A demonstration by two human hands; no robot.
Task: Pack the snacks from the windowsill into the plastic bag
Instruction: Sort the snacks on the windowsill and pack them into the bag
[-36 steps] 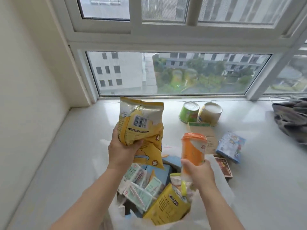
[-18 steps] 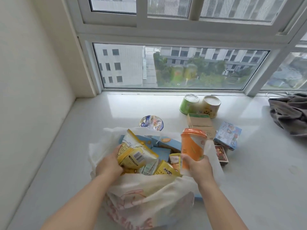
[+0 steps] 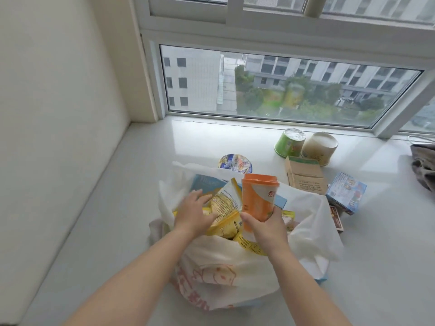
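Left hand [image 3: 193, 214], fingers now straightened, presses the released yellow snack pouch [image 3: 226, 212] into the plastic bag [image 3: 235, 267]; beside it, right hand [image 3: 266, 228] still grips the orange cup [image 3: 257, 201].

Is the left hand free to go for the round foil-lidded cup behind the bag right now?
Probably yes: the left hand lies open on the yellow packet, and the foil-lidded cup stands uncovered behind the bag rim.

I see both bare forearms reaching forward from the bottom edge. My left hand [image 3: 193, 214] lies palm down, its fingers [image 3: 197, 193] straight and spread, thumb pointing right. My right hand [image 3: 266, 228] is raised a little, thumb on the left, fingers curled round what it grips.
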